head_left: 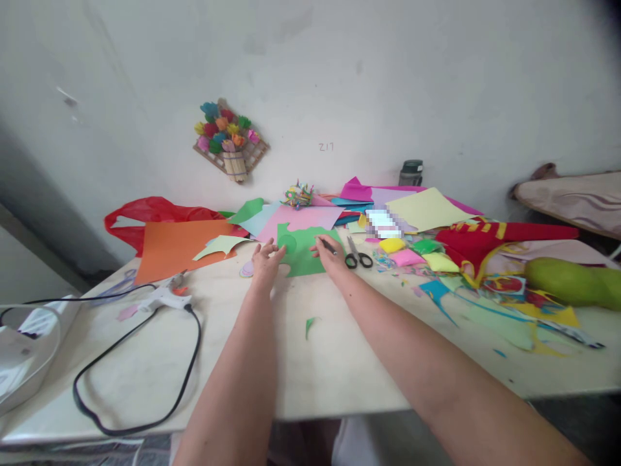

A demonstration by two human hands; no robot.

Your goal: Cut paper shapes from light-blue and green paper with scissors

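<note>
A green sheet of paper [305,260] lies on the table, its top edge cut unevenly. On its upper left part is a green circle [289,243]. My left hand [266,260] is at the sheet's left edge, fingers spread and holding nothing. Over the right part of the sheet, my right hand [330,252] is closed around a dark pen [328,245]. Black-handled scissors [358,260] lie just right of that hand, blades partly apart. Small pale round cutouts [247,269] rest left of my left hand.
Orange paper [167,249] and a glue gun [167,294] with a black cable lie left. Coloured packets [406,257], paper scraps, red cloth [466,243] and a green fruit-like object [567,279] are right. A green scrap [308,327] lies in front; a bottle [411,173] stands behind.
</note>
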